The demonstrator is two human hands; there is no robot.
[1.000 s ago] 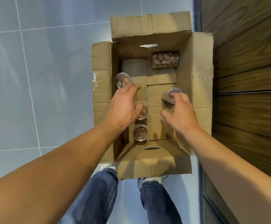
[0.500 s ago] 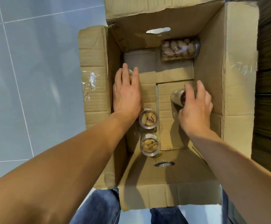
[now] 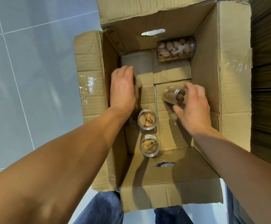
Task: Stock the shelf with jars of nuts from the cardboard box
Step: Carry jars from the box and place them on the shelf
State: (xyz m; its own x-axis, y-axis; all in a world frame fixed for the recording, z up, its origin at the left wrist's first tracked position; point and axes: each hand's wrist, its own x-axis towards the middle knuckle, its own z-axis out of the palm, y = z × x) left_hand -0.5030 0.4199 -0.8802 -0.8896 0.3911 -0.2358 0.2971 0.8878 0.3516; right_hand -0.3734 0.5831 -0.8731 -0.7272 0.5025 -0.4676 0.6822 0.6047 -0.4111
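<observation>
Reaching into the open cardboard box [image 3: 233, 65], the right hand [image 3: 192, 109] has its fingers curled around a tilted clear jar of nuts [image 3: 174, 96], its far end blurred. Left hand [image 3: 123, 89] lies knuckles-up against the left wall, fingers together over something blurred and mostly hidden; grip cannot be judged. Two upright jars [image 3: 147, 121] [image 3: 149, 146] stand between the forearms; another jar [image 3: 176, 49] lies sideways at the far wall.

The open cardboard box [image 3: 235, 65] holds clear jars of nuts. One jar [image 3: 176, 49] lies on its side in the far right corner, and two upright jars [image 3: 147, 120] [image 3: 149, 146] stand by the near wall. A tilted jar [image 3: 174, 95] is by the right wall, and a blurred one [image 3: 137, 80] by the left wall.
</observation>
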